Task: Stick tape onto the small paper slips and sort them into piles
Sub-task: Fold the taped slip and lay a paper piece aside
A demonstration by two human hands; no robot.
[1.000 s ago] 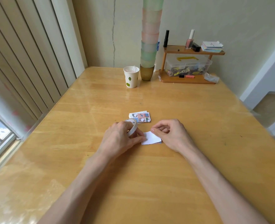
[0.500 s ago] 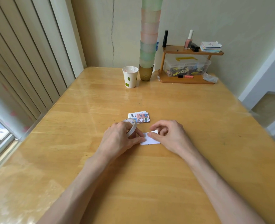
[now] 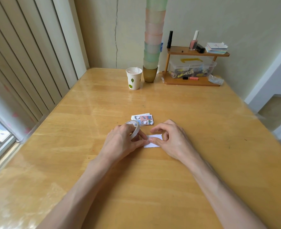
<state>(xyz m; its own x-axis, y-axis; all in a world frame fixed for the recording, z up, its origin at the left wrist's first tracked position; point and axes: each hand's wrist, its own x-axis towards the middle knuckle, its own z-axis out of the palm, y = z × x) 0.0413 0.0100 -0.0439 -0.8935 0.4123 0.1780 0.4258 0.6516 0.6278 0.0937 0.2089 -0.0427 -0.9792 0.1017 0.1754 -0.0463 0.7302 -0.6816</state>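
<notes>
Here, the left hand [image 3: 119,142] has its grip curled round the tape roll [image 3: 133,129] while the right hand [image 3: 174,139] has its grip pinching the white paper slip [image 3: 158,137], seemingly light, flimsy and best pinned by an edge, lying mid-surface [image 3: 186,113].

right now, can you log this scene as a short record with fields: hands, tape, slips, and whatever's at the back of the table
left hand: grips the tape roll, thumb at the left edge of the white slip
right hand: thumb on the white slip, fingers curled over it
white slip: flat on the table, white face up
pile: printed slips, just beyond the tape roll
far end: paper cup, tall cup stack, wooden shelf
</notes>
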